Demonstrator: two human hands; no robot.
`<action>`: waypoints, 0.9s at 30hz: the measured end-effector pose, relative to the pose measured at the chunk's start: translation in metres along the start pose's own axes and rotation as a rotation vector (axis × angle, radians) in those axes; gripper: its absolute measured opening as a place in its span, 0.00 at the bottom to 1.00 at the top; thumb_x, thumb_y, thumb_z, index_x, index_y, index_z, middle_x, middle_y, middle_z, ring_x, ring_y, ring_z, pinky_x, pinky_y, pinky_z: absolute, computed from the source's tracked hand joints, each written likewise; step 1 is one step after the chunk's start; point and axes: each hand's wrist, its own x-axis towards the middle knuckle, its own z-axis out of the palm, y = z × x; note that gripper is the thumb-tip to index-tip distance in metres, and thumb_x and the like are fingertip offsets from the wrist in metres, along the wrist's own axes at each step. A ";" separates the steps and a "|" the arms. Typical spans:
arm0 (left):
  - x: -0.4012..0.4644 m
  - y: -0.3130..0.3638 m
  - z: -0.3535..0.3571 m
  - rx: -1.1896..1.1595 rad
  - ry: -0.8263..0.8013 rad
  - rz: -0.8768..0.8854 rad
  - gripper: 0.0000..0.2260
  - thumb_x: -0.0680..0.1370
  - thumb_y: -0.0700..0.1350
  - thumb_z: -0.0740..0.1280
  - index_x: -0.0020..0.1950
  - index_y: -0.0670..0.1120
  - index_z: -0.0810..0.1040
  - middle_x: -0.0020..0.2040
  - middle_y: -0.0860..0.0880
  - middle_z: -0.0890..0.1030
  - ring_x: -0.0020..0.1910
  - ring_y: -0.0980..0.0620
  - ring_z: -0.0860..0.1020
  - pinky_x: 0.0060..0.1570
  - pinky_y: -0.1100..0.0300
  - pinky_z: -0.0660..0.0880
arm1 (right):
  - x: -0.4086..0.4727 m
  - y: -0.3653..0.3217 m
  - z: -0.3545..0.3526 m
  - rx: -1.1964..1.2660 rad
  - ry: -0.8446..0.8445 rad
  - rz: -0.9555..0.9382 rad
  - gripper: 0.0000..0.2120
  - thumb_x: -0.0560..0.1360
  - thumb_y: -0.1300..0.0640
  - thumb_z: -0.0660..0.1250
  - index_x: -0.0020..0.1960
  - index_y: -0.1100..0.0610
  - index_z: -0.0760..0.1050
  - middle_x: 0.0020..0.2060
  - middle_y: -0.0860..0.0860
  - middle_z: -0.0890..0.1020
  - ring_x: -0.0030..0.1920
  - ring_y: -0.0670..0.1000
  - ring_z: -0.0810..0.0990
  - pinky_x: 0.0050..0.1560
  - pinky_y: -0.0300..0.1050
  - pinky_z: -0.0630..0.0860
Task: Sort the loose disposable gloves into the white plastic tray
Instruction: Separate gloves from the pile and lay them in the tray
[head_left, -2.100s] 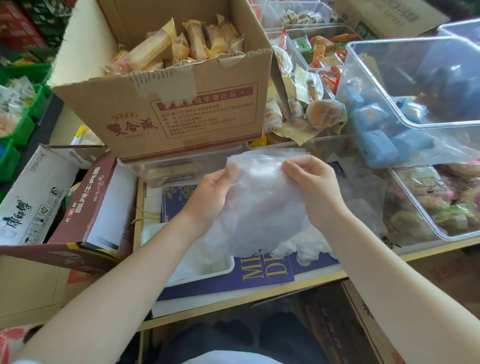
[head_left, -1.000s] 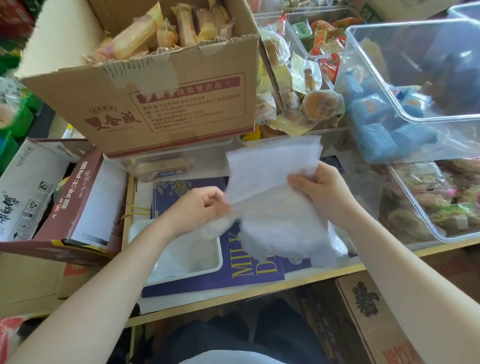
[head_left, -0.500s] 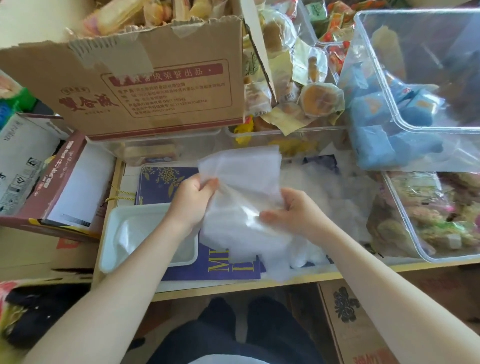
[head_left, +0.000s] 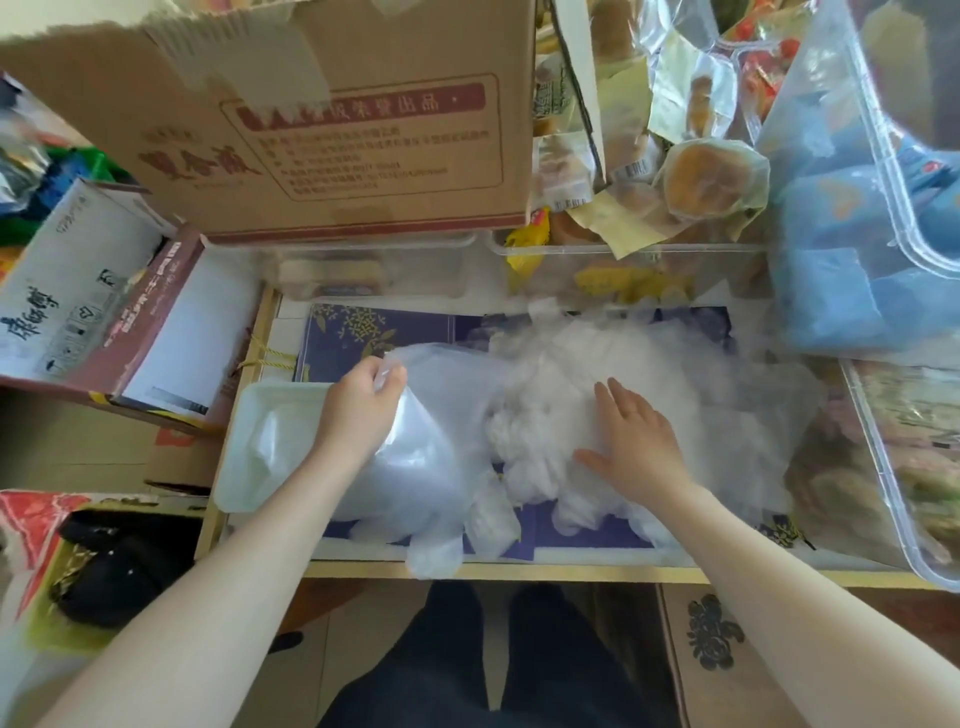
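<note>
A translucent disposable glove (head_left: 431, 457) hangs from my left hand (head_left: 358, 410), which pinches its cuff just right of the white plastic tray (head_left: 236, 467). The glove's fingers droop past the shelf's front edge. Some clear plastic lies in the tray. A heap of loose gloves (head_left: 550, 395) covers the blue printed sheet (head_left: 363, 332) in the middle of the shelf. My right hand (head_left: 634, 441) lies flat on the heap, fingers spread and straight.
A big cardboard box of snacks (head_left: 322, 135) stands behind the tray. Clear bins (head_left: 883, 218) with wrapped cakes and blue packets crowd the back and right. An open carton (head_left: 104, 312) sits at the left. The wooden shelf edge (head_left: 571, 571) runs along the front.
My right hand let go of the glove and dropped flat onto the heap. My left hand keeps the glove and has lowered it beside the tray. The camera tilted downward.
</note>
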 end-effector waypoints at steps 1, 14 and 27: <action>0.000 0.001 -0.001 0.003 0.004 0.008 0.09 0.80 0.48 0.57 0.43 0.47 0.71 0.40 0.51 0.74 0.45 0.47 0.72 0.40 0.57 0.65 | 0.003 0.001 0.005 -0.003 -0.011 0.019 0.39 0.77 0.42 0.60 0.77 0.57 0.44 0.77 0.54 0.49 0.75 0.56 0.54 0.71 0.51 0.57; 0.007 -0.001 -0.013 -0.196 -0.203 0.111 0.08 0.80 0.48 0.62 0.53 0.50 0.80 0.49 0.55 0.81 0.51 0.57 0.78 0.50 0.64 0.69 | 0.006 -0.007 -0.011 0.562 0.223 0.302 0.14 0.80 0.59 0.55 0.53 0.62 0.78 0.50 0.58 0.81 0.47 0.58 0.78 0.48 0.47 0.73; -0.002 0.034 -0.026 -0.634 -0.804 0.091 0.11 0.72 0.51 0.64 0.42 0.48 0.84 0.56 0.55 0.82 0.47 0.55 0.81 0.44 0.63 0.76 | -0.014 -0.056 -0.068 2.307 -0.174 -0.166 0.08 0.70 0.61 0.70 0.47 0.56 0.75 0.40 0.46 0.82 0.46 0.46 0.82 0.50 0.42 0.79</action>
